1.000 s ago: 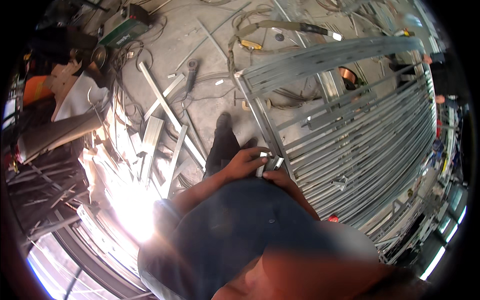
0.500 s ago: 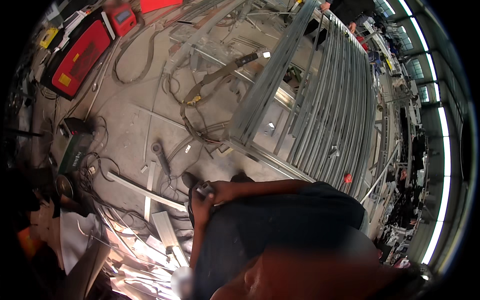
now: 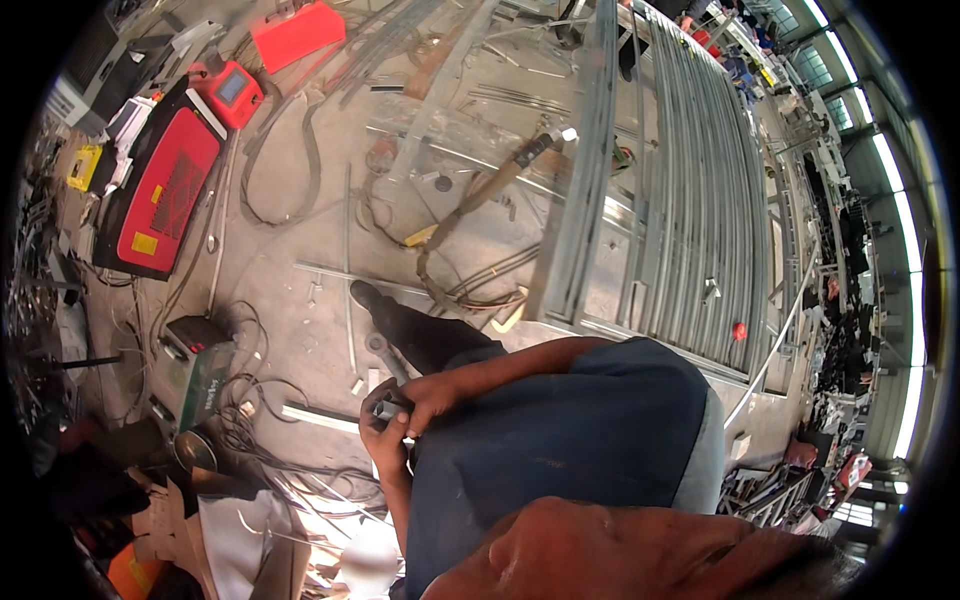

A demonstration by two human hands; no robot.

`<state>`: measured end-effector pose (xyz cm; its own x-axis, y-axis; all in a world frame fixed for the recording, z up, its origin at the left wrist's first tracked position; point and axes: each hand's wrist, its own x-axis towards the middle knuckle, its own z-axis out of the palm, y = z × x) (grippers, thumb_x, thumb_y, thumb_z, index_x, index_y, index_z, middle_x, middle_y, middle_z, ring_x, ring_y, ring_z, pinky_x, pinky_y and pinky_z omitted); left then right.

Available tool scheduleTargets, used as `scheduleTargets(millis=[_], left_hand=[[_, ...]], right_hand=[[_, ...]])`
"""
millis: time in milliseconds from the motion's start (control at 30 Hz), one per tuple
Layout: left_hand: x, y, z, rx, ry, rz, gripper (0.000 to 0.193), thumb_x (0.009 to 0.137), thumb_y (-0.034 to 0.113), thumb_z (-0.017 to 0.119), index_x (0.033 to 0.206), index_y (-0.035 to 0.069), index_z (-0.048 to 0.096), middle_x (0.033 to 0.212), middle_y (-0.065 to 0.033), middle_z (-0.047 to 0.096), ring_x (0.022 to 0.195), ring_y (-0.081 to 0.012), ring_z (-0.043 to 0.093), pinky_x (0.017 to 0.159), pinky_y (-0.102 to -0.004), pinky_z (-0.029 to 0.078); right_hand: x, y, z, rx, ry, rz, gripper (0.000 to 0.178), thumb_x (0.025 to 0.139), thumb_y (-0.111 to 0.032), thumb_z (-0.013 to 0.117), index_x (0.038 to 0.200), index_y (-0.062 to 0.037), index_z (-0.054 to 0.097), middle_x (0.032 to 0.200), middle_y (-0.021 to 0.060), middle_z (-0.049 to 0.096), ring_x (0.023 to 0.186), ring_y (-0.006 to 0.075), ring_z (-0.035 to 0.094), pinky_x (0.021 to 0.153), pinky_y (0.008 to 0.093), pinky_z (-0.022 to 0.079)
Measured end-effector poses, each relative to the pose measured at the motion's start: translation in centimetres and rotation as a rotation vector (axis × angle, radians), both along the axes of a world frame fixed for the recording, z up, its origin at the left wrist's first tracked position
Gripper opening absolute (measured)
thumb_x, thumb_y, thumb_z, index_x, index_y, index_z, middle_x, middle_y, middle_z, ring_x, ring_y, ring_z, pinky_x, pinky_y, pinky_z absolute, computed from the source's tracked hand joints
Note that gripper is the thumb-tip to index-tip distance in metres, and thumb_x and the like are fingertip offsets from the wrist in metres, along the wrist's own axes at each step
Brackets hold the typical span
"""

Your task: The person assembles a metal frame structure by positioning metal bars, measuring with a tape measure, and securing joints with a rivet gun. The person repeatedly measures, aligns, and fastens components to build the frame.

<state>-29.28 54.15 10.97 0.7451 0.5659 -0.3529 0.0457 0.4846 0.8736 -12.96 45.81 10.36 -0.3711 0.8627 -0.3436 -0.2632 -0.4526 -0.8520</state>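
Both my hands meet in front of my dark shirt, around a small grey metal piece [image 3: 388,410]. My left hand [image 3: 382,440] has its fingers closed about the piece from below and the left. From the other side, my right hand [image 3: 436,400] presses close against it, thumb and fingers bent. The fingers partly cover the piece, so its full shape does not show. Just beyond the hands, a grey tool with a round head [image 3: 382,350] lies on the floor. My dark-trousered leg [image 3: 425,328] reaches forward beside it.
A rack of long metal profiles [image 3: 690,200] stands ahead to the right, with another person beyond. Cables [image 3: 300,440] tangle on the floor at the left, near a green box [image 3: 205,385]. Farther off are a red-and-black machine [image 3: 170,200] and a red box [image 3: 298,38].
My view has swung, so floor and machines sit farther right and lower. One leg is now stretched out ahead. My hands stay together around the metal piece.
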Motion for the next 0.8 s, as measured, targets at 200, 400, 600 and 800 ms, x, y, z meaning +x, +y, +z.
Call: scheduleTargets(millis=[200, 400, 600, 800], left_hand=[[7.8, 15.9, 0.5, 0.153, 0.094, -0.052, 0.067, 0.075, 0.03, 0.079, 0.127, -0.006, 0.056, 0.119, -0.0149, 0.063, 0.106, -0.0218, 0.059, 0.096, -0.0345, 0.046], [17.4, 31.9, 0.8, 0.22, -0.045, -0.111, 0.076, 0.091, 0.051, 0.067, 0.138, -0.005, 0.045, 0.132, -0.0177, 0.055, 0.116, -0.0256, 0.055, 0.101, -0.0413, 0.043], [17.1, 50.7, -14.1, 0.122, 0.539, -0.011, 0.036, 0.095, 0.029, 0.059, 0.12, 0.002, 0.058, 0.107, -0.013, 0.066, 0.088, -0.0239, 0.064, 0.073, -0.0361, 0.049], [18.2, 65.3, -27.1, 0.346, 0.981, -0.583, 0.021, 0.096, 0.023, 0.056, 0.093, 0.005, 0.067, 0.074, -0.0081, 0.063, 0.073, -0.0271, 0.062, 0.067, -0.0395, 0.049]], right_hand=[[6.6, 16.5, -4.0, 0.195, 0.413, -0.078, 0.035, 0.079, -0.01, 0.073, 0.112, -0.0027, 0.062, 0.098, 0.0052, 0.065, 0.095, 0.015, 0.059, 0.084, 0.032, 0.048], [18.0, 28.2, -1.0, 0.211, 0.337, -0.259, 0.05, 0.075, -0.02, 0.083, 0.115, -0.002, 0.059, 0.099, 0.0064, 0.066, 0.091, 0.017, 0.063, 0.08, 0.0321, 0.051], [30.3, 35.1, 0.2, 0.131, 0.313, -0.585, 0.053, 0.075, -0.018, 0.082, 0.117, -0.0019, 0.056, 0.099, 0.0076, 0.067, 0.092, 0.0186, 0.064, 0.074, 0.0352, 0.055], [43.1, 41.3, -2.8, -0.042, 0.156, -1.053, 0.045, 0.08, -0.017, 0.074, 0.119, -0.0044, 0.056, 0.101, 0.0084, 0.066, 0.097, 0.0201, 0.065, 0.077, 0.0372, 0.055]])
